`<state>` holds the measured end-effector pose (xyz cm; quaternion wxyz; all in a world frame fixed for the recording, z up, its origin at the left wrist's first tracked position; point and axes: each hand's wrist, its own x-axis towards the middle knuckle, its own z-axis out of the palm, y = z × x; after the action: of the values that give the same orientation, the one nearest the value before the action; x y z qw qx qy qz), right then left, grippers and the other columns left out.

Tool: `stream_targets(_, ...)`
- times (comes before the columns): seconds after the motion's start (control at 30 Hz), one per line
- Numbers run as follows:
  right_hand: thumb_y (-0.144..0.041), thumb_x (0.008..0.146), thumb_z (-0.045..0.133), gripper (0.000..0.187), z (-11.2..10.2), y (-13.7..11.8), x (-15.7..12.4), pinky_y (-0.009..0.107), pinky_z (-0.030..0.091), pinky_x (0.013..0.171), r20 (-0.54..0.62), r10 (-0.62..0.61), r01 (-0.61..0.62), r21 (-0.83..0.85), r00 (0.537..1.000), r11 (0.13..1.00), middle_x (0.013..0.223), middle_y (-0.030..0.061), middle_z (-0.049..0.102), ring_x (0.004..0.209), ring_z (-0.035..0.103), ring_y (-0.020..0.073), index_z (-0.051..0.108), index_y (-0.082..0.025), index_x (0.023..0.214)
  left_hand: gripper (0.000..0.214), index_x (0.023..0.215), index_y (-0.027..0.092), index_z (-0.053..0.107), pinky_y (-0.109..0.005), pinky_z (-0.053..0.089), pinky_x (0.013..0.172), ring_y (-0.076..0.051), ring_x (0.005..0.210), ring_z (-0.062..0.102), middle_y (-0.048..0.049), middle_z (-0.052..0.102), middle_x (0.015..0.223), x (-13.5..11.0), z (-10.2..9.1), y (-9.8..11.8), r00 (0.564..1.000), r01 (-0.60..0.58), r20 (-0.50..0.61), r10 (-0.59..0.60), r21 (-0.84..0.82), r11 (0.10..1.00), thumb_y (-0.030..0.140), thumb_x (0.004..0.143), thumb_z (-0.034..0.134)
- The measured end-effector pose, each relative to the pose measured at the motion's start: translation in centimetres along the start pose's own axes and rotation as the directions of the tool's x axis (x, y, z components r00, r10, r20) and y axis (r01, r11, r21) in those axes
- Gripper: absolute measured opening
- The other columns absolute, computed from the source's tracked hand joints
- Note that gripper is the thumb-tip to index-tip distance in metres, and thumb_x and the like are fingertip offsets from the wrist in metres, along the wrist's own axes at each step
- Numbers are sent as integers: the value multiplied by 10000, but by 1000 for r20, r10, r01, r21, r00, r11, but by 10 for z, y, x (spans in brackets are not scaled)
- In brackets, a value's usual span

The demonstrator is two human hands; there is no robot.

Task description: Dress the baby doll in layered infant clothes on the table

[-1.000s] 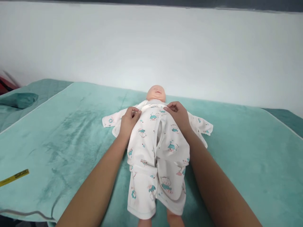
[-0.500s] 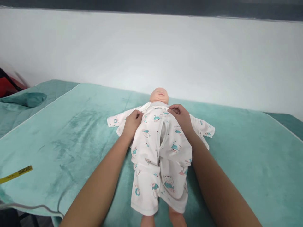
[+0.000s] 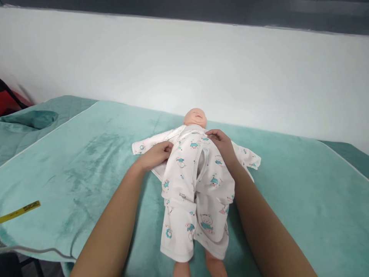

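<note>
A baby doll (image 3: pixel 195 117) lies on its back, head toward the wall and bare feet toward me. It wears a white printed baby top, with one sleeve (image 3: pixel 150 144) spread to each side. White printed baby pants (image 3: pixel 179 184), with an opening at the crotch, cover its belly and legs. My right hand (image 3: pixel 222 145) has its fingers closed on the pants near the waist, on the right side. On the left, my left hand (image 3: pixel 157 154) has its fingers curled in against the pants' side, over the top's hem. What its fingertips hold is hidden.
Green plush fabric (image 3: pixel 86 161) covers the table. A yellow strip (image 3: pixel 20 211) lies on it at the left. Behind stands a white wall (image 3: pixel 184 65). A red and black object (image 3: pixel 11 100) is at the far left edge, near a folded green cloth (image 3: pixel 31 118).
My left hand has shifted slightly down and outward from the pants' waist, its wrist turning left. The right hand stays at the waist. The view has shifted slightly.
</note>
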<state>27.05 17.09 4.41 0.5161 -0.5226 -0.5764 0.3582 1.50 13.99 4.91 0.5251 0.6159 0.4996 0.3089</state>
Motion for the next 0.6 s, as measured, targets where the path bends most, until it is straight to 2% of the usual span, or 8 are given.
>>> stream_targets(0.07, -379, 736, 669, 200, 0, -1, -2, 292, 411, 677, 4, 1, -2, 33, 1000, 999, 695, -37, 565, 672, 495, 142, 666, -225, 865, 211, 850, 199, 643, -277, 521, 648, -176, 774, 637, -10, 695, 834, -7, -7, 2, 988, 29, 149, -25, -23, 999, 191, 641, 614)
stream_targets(0.13, -377, 744, 676, 204, 0, -3, -5, 301, 435, 715, -6, 8, -7, 63, 1000, 998, 749, -22, 608, 711, 532, 149, 665, -223, 876, 216, 847, 202, 639, -300, 543, 697, -192, 836, 655, -15, 706, 864, -11, -11, 4, 972, 35, 232, -21, -53, 998, 185, 632, 626)
stream_targets(0.27, -377, 749, 684, 192, -3, -9, -19, 335, 464, 824, -141, 15, -16, -7, 990, 1000, 880, 22, 674, 838, 594, 180, 646, -220, 854, 234, 869, 190, 621, -312, 546, 744, -185, 857, 660, -12, 699, 866, -10, -14, 0, 963, 58, 267, -24, -121, 991, 175, 637, 641)
stream_targets(0.33, -376, 755, 673, 183, -8, -11, -30, 344, 465, 828, -223, 20, -42, -93, 975, 995, 887, 34, 681, 854, 601, 191, 640, -216, 839, 257, 894, 182, 616, -314, 541, 763, -180, 861, 658, -8, 691, 857, -9, -14, -3, 957, 86, 287, -36, -165, 983, 171, 640, 654)
stream_targets(0.4, -376, 756, 663, 174, -16, -10, -44, 340, 462, 784, -250, 53, -97, -167, 967, 981, 842, 30, 677, 812, 597, 192, 643, -215, 818, 256, 895, 175, 619, -308, 533, 776, -173, 858, 654, -9, 690, 858, -8, -13, -5, 955, 100, 295, -36, -206, 973, 175, 648, 684)
stream_targets(0.5, -356, 745, 659, 145, -30, -6, -65, 310, 436, 692, -129, 174, -196, -189, 976, 962, 762, 4, 666, 729, 572, 178, 652, -216, 777, 252, 894, 167, 645, -277, 516, 756, -154, 834, 644, -22, 702, 883, -11, -10, -5, 961, 106, 276, -30, -262, 959, 195, 660, 734)
stream_targets(0.6, -329, 716, 699, 142, -40, -3, -79, 285, 425, 652, 68, 287, -283, -62, 956, 957, 778, -10, 685, 716, 573, 169, 672, -211, 789, 257, 872, 157, 668, -258, 508, 738, -149, 821, 639, -33, 705, 874, -15, -6, -3, 970, 113, 241, -35, -317, 942, 212, 645, 775)
